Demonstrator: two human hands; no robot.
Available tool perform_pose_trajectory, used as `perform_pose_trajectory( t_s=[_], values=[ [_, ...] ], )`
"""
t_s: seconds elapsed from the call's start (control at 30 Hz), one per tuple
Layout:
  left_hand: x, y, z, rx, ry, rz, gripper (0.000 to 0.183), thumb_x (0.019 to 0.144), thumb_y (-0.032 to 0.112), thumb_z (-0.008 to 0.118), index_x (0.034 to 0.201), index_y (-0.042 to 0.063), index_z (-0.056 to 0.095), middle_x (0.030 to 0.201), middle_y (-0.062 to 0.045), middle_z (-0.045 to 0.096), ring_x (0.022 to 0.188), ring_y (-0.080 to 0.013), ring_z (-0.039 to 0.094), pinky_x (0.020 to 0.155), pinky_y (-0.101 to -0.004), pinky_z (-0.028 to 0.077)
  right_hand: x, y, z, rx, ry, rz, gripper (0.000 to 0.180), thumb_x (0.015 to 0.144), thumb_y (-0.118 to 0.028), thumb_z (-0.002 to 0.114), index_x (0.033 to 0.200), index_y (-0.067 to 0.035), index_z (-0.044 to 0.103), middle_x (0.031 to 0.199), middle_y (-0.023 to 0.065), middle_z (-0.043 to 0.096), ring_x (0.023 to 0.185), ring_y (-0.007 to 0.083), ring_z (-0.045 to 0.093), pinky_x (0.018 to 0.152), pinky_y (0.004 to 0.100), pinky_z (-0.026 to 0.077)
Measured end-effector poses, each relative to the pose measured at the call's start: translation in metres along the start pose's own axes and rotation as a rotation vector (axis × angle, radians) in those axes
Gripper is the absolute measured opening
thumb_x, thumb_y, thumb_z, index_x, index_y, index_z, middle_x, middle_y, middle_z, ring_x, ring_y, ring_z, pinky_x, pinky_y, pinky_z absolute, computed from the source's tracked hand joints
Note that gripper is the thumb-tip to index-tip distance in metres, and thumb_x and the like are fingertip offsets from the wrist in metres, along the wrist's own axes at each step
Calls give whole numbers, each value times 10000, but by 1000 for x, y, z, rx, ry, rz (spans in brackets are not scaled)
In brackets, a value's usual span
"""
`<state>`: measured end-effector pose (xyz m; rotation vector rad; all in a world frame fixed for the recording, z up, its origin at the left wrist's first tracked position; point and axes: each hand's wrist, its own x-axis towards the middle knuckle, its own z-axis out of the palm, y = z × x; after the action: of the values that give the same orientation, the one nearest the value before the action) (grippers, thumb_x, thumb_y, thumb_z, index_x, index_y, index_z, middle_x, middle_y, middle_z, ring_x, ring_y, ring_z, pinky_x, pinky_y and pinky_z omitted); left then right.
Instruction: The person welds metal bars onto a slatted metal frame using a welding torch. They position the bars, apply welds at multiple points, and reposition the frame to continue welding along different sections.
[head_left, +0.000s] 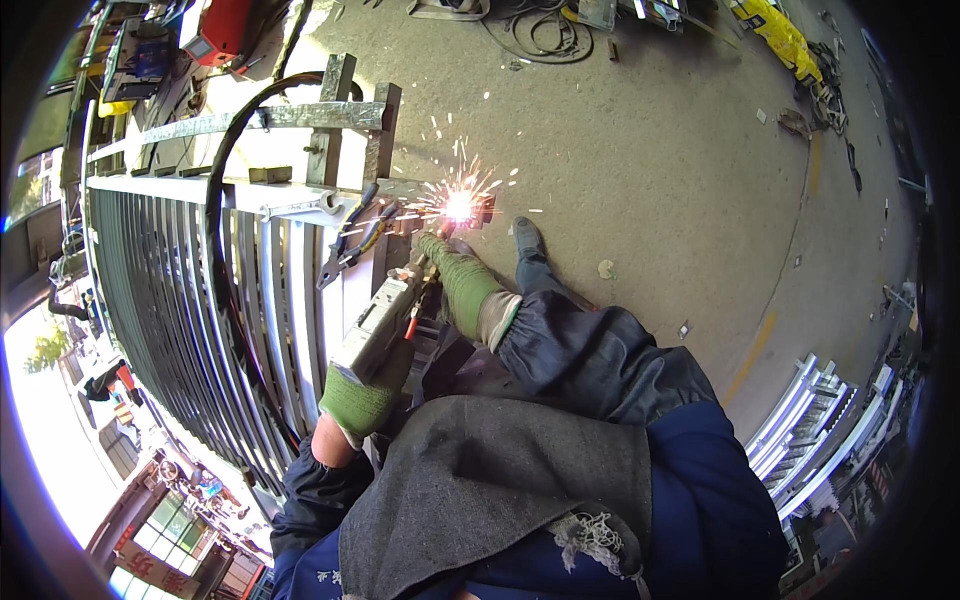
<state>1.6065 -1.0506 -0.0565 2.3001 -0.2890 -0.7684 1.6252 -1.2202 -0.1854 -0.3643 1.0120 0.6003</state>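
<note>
My left hand, in a green knit glove, grips the rear of a grey handheld welding gun. Farther forward, my gloved right hand closes around the front of the same gun near its nozzle. Bright sparks burst at the nozzle tip, where the glare hides the joint on a metal bar. Combination pliers with dark and yellow handles lie on the corner of a metal frame, left of the sparks. An open-ended wrench rests on the frame's pale top rail.
A thick black cable arches over the slatted metal railing panel. Upright steel bars stand at its corner. A red machine sits at the upper left. Coiled cable lies on the concrete floor; silvery metal profiles are stacked at right.
</note>
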Motion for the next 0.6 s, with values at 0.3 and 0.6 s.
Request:
perform_pose_trajectory(
  t_s=[0.3,0.6],
  values=[
    [-3,1,-3,-11,12,47,384,944,56,706,1323,15,655,1183,-139,711,1053,-264,696,924,-371,558,-6,3,0,27,-24,19,299,1017,-435,712,1076,-146,665,884,50,728,706,231,728,610,461,621],
    [-22,-25,-18,371,-1,310,345,884,21,725,1228,34,693,1153,-142,713,1047,-322,705,909,-399,569,-21,9,18,-55,-15,-25,339,999,-443,734,1068,-119,663,873,59,684,699,230,692,628,470,626]
  ],
)
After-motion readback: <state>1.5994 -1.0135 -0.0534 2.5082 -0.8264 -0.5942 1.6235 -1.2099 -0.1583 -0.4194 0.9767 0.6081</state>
